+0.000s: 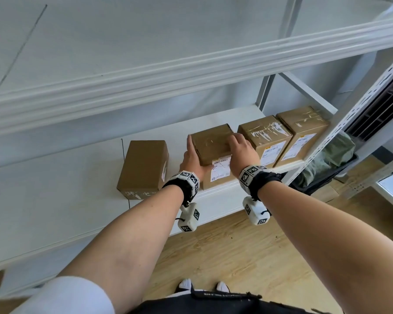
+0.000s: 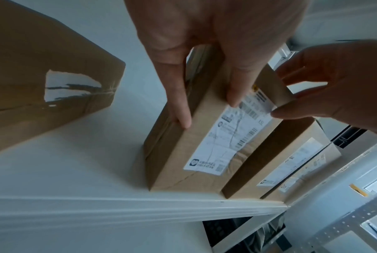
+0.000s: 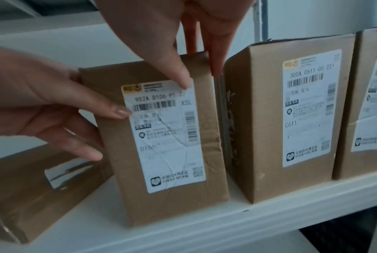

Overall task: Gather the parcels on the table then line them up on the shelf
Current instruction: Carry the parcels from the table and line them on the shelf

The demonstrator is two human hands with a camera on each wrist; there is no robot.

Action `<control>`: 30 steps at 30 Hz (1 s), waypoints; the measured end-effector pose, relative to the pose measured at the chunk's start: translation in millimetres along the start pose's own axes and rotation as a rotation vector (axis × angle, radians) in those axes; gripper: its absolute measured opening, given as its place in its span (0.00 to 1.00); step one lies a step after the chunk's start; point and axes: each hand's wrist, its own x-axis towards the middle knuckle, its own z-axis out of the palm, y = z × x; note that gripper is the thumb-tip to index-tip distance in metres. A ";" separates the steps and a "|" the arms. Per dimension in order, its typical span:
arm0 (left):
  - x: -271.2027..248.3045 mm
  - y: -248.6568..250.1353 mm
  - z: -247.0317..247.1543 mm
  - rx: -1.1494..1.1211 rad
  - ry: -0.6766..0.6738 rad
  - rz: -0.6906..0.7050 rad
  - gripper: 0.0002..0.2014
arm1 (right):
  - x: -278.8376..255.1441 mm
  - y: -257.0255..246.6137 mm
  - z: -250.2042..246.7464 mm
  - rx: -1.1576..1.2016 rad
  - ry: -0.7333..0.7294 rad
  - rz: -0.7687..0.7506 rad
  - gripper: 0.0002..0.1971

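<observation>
A brown parcel (image 1: 210, 143) with a white label (image 3: 165, 137) stands upright on the white shelf (image 1: 66, 200). My left hand (image 1: 192, 157) holds its left side, thumb on the labelled front. My right hand (image 1: 239, 150) grips its top right corner, thumb (image 3: 183, 80) on the label and fingers down the gap to the neighbouring parcel (image 1: 266, 137). A further parcel (image 1: 304, 130) stands at the far right, close against that one. Another brown parcel (image 1: 143, 168) sits to the left, apart from the row, with torn tape on its front.
The upper shelf's rim (image 1: 191, 71) hangs over the parcels. A perforated grey upright (image 1: 349, 123) bounds the shelf at the right, with a black bin and green bag (image 1: 331, 159) behind it. Bare shelf stretches to the left. Wooden floor (image 1: 236, 257) lies below.
</observation>
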 end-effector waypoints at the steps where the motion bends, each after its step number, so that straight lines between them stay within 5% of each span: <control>1: 0.1 0.6 2.3 0.015 -0.007 0.014 0.61 | -0.9 1.3 1.4 -0.051 0.018 -0.034 0.25; 9: 3.2 9.9 19.1 0.063 -0.032 0.065 0.53 | -1.6 13.4 5.9 -0.242 0.114 -0.091 0.25; 17: 1.1 16.0 17.6 0.132 -0.051 0.066 0.57 | -4.0 18.4 4.8 -0.221 0.085 -0.068 0.27; 21: -3.4 8.0 5.5 0.214 -0.008 0.015 0.60 | -6.2 7.9 6.5 -0.188 0.072 -0.109 0.41; 27: -2.8 -21.0 -34.4 0.320 0.104 -0.043 0.53 | -8.1 -28.5 9.7 -0.120 0.118 -0.227 0.36; 30: 0.1 -46.7 -59.9 0.333 0.146 -0.094 0.51 | -5.7 -56.7 16.7 -0.113 0.108 -0.310 0.42</control>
